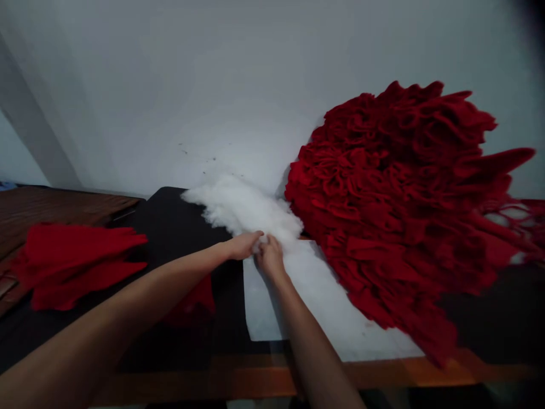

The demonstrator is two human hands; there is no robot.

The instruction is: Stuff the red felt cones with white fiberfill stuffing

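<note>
A heap of white fluffy stuffing (242, 207) lies at the back of the table against the wall. My left hand (243, 245) and my right hand (269, 256) meet at its near edge, fingers curled into the fibre and pinching a tuft. Under my right forearm lies a flat white sheet (315, 301). A large red ruffled fabric piece (395, 204) leans against the wall just right of the stuffing, its lower part resting on the sheet.
A dark cloth (170, 227) covers the table's middle. Folded red fabric (72, 264) lies at the left, and a smaller red scrap (191, 304) shows under my left forearm. The wooden table edge (255, 378) runs along the front. A pale wall stands behind.
</note>
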